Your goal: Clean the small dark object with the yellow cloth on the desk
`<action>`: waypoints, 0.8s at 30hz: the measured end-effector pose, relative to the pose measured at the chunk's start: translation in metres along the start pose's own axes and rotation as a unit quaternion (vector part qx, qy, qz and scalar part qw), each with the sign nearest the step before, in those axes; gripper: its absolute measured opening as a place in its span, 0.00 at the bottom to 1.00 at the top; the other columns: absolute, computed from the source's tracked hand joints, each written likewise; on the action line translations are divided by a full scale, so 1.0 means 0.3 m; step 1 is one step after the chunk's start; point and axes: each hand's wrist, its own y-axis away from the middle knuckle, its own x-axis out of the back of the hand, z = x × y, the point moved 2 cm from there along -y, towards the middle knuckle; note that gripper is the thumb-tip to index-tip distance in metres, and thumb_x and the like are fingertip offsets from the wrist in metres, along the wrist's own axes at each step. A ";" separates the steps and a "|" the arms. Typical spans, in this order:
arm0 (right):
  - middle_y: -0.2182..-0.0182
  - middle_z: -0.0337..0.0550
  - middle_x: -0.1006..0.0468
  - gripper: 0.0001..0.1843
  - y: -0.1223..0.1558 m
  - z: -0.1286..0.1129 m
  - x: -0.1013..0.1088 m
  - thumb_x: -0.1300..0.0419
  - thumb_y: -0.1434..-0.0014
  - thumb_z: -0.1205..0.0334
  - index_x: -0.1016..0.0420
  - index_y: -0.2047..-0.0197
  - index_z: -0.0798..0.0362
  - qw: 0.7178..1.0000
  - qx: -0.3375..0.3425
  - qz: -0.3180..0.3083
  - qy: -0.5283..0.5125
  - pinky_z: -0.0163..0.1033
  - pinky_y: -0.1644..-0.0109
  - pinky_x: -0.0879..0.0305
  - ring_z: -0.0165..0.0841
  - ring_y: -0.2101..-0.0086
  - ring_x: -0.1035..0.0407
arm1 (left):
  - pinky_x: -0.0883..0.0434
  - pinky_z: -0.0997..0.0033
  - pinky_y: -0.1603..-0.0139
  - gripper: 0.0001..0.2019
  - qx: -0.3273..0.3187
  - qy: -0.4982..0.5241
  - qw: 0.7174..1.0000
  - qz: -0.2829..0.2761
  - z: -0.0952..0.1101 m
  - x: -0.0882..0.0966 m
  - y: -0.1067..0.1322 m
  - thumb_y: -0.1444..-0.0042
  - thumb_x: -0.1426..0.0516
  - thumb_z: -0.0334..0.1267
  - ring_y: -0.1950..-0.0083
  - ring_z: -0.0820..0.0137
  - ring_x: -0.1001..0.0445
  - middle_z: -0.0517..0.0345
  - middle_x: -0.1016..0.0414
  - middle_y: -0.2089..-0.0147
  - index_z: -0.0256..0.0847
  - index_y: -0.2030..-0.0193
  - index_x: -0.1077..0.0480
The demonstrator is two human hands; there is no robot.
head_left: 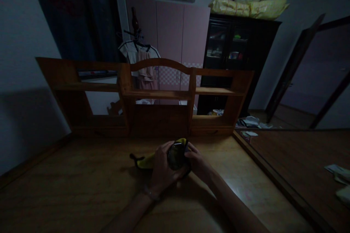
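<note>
In the head view, a dark, glossy, rounded object sits between my hands over the wooden desk. My left hand is wrapped round its left side and underside. At its right edge, the fingers of my right hand are bent in and press against the rim. A yellow piece with black edging sticks out to the left from behind my left hand and ends in a dark curled tip. More yellow shows above the glossy surface. Dim light and my fingers hide what kind of thing it is.
A wooden shelf unit stands along the desk's far edge. A raised wooden edge runs down the right side, with papers beyond it. Farther back are a pink wardrobe, a dark cabinet and hanging clothes.
</note>
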 end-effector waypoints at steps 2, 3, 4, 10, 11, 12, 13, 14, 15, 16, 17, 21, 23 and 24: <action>0.59 0.40 0.22 0.22 -0.004 0.005 0.017 0.38 0.52 0.68 0.27 0.52 0.50 1.000 -0.003 0.007 0.026 0.39 0.54 0.35 0.37 0.58 0.29 | 0.35 0.50 0.41 0.37 0.000 -0.024 0.999 -0.022 0.000 -0.001 -0.001 0.55 0.35 0.46 0.42 0.55 0.35 0.45 0.36 0.43 0.40 0.40 0.44; 0.59 0.40 0.22 0.22 -0.008 0.011 0.030 0.39 0.52 0.68 0.27 0.52 0.50 0.999 0.004 0.016 0.051 0.39 0.54 0.35 0.37 0.58 0.29 | 0.35 0.51 0.42 0.36 -0.001 -0.036 0.999 -0.034 -0.002 -0.005 0.000 0.54 0.35 0.46 0.43 0.55 0.35 0.46 0.35 0.43 0.40 0.40 0.44; 0.59 0.40 0.22 0.22 -0.014 0.019 0.044 0.39 0.52 0.68 0.27 0.52 0.50 0.996 0.016 0.027 0.085 0.40 0.53 0.35 0.37 0.58 0.30 | 0.35 0.51 0.42 0.35 -0.004 -0.049 0.998 -0.045 -0.005 -0.009 0.001 0.53 0.36 0.46 0.43 0.55 0.35 0.46 0.35 0.43 0.40 0.40 0.43; 0.58 0.43 0.22 0.20 -0.037 0.060 0.101 0.40 0.51 0.67 0.26 0.53 0.53 0.945 0.112 0.061 0.303 0.44 0.48 0.35 0.39 0.56 0.30 | 0.41 0.47 0.38 0.33 -0.055 -0.100 0.988 -0.100 -0.018 -0.036 0.013 0.48 0.39 0.45 0.41 0.54 0.36 0.46 0.35 0.42 0.41 0.38 0.44; 0.57 0.43 0.22 0.20 -0.036 0.063 0.103 0.41 0.50 0.66 0.27 0.52 0.54 0.935 0.123 0.067 0.326 0.45 0.48 0.35 0.40 0.56 0.30 | 0.41 0.47 0.37 0.32 -0.059 -0.105 0.987 -0.105 -0.019 -0.037 0.014 0.48 0.39 0.45 0.41 0.54 0.37 0.46 0.35 0.42 0.41 0.38 0.44; 0.57 0.44 0.22 0.19 -0.033 0.065 0.104 0.42 0.48 0.66 0.28 0.51 0.54 0.925 0.132 0.071 0.350 0.45 0.48 0.35 0.40 0.56 0.30 | 0.42 0.47 0.37 0.32 -0.062 -0.110 0.986 -0.110 -0.018 -0.038 0.015 0.47 0.39 0.44 0.41 0.54 0.37 0.46 0.35 0.42 0.41 0.38 0.44; 0.57 0.45 0.22 0.19 -0.030 0.066 0.102 0.43 0.46 0.65 0.28 0.50 0.54 0.915 0.140 0.072 0.372 0.45 0.48 0.34 0.40 0.56 0.29 | 0.42 0.47 0.36 0.31 -0.064 -0.114 0.985 -0.115 -0.018 -0.039 0.016 0.47 0.39 0.44 0.40 0.54 0.37 0.46 0.35 0.42 0.42 0.38 0.44; 0.57 0.46 0.22 0.18 -0.027 0.066 0.100 0.44 0.45 0.65 0.28 0.50 0.54 0.905 0.146 0.072 0.392 0.45 0.48 0.34 0.40 0.56 0.29 | 0.43 0.47 0.36 0.31 -0.066 -0.116 0.984 -0.118 -0.017 -0.039 0.017 0.47 0.40 0.43 0.40 0.54 0.37 0.46 0.35 0.41 0.42 0.38 0.44; 0.56 0.46 0.22 0.18 -0.023 0.066 0.097 0.45 0.44 0.65 0.29 0.50 0.54 0.896 0.152 0.073 0.410 0.45 0.48 0.34 0.40 0.56 0.29 | 0.43 0.47 0.35 0.31 -0.068 -0.118 0.983 -0.121 -0.017 -0.040 0.017 0.47 0.40 0.42 0.40 0.55 0.38 0.46 0.36 0.41 0.42 0.37 0.45; 0.56 0.47 0.22 0.17 -0.020 0.066 0.095 0.46 0.43 0.65 0.29 0.50 0.54 0.889 0.156 0.073 0.424 0.45 0.48 0.34 0.40 0.56 0.29 | 0.43 0.47 0.35 0.31 -0.069 -0.119 0.983 -0.122 -0.016 -0.041 0.018 0.47 0.40 0.42 0.40 0.55 0.38 0.46 0.36 0.41 0.41 0.37 0.45; 0.56 0.47 0.22 0.17 -0.017 0.066 0.094 0.46 0.42 0.65 0.29 0.50 0.54 0.883 0.160 0.074 0.435 0.45 0.48 0.34 0.40 0.56 0.29 | 0.43 0.47 0.35 0.32 -0.071 -0.120 0.983 -0.122 -0.015 -0.042 0.018 0.47 0.40 0.42 0.40 0.55 0.38 0.46 0.36 0.41 0.41 0.37 0.45; 0.57 0.46 0.22 0.16 -0.007 0.064 0.095 0.47 0.41 0.67 0.29 0.50 0.53 0.860 0.162 0.091 0.476 0.42 0.51 0.33 0.38 0.57 0.28 | 0.44 0.47 0.35 0.31 -0.078 -0.119 0.982 -0.121 -0.009 -0.043 0.018 0.46 0.40 0.43 0.40 0.55 0.37 0.46 0.35 0.42 0.41 0.38 0.45; 0.58 0.46 0.21 0.14 -0.003 0.059 0.098 0.48 0.40 0.67 0.28 0.52 0.52 0.843 0.155 0.100 0.505 0.40 0.53 0.33 0.38 0.59 0.27 | 0.44 0.47 0.35 0.31 -0.080 -0.122 0.981 -0.129 -0.009 -0.042 0.016 0.47 0.39 0.43 0.40 0.55 0.37 0.46 0.35 0.42 0.40 0.38 0.44; 0.59 0.46 0.21 0.14 -0.001 0.057 0.098 0.48 0.40 0.68 0.27 0.53 0.52 0.832 0.149 0.103 0.524 0.39 0.55 0.33 0.38 0.60 0.27 | 0.44 0.47 0.34 0.31 -0.081 -0.124 0.980 -0.134 -0.010 -0.041 0.015 0.47 0.39 0.43 0.40 0.55 0.37 0.46 0.35 0.42 0.40 0.38 0.44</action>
